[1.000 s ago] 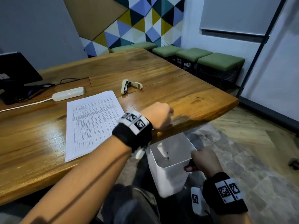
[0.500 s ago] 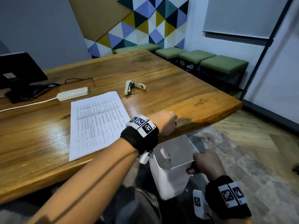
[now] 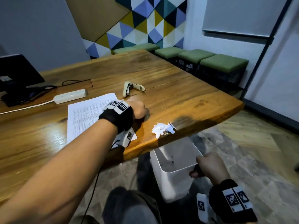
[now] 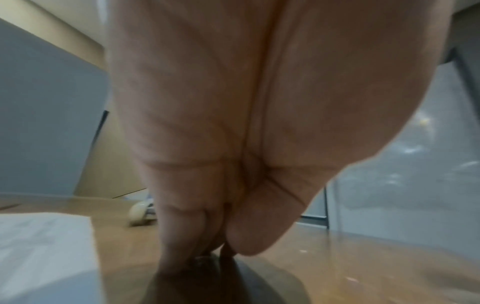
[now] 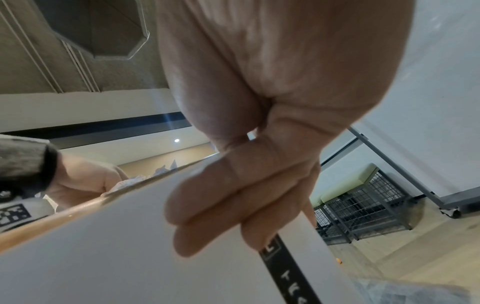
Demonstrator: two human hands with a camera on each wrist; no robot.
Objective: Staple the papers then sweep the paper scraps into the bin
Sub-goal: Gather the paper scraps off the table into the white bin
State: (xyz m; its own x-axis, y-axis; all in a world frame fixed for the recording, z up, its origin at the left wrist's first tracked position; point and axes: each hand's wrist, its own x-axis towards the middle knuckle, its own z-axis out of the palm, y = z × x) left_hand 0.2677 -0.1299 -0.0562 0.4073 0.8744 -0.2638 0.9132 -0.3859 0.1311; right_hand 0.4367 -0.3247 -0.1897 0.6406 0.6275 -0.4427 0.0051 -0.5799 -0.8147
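Note:
A small heap of torn white paper scraps (image 3: 163, 128) lies at the table's near edge, right above the white bin (image 3: 171, 180). My right hand (image 3: 204, 165) grips the bin's right rim below the tabletop; in the right wrist view its fingers (image 5: 207, 218) curl over the bin wall (image 5: 98, 253). My left hand (image 3: 140, 110) is a curled fist on the table, left of and behind the scraps, holding nothing that shows; its fingertips (image 4: 182, 255) touch the wood. The printed papers (image 3: 85, 115) lie left of it, partly under my wrist. The beige stapler (image 3: 131, 88) lies open farther back.
A wooden table (image 3: 202, 101) with its corner at the right. A white power strip (image 3: 71, 95) and a black monitor (image 3: 16, 73) stand at the back left. Green stools (image 3: 223, 62) line the far wall. Tiled floor lies below the bin.
My left hand has drawn back from the table edge, up and left onto the table, uncovering the scraps at the edge. The right hand keeps hold of the bin.

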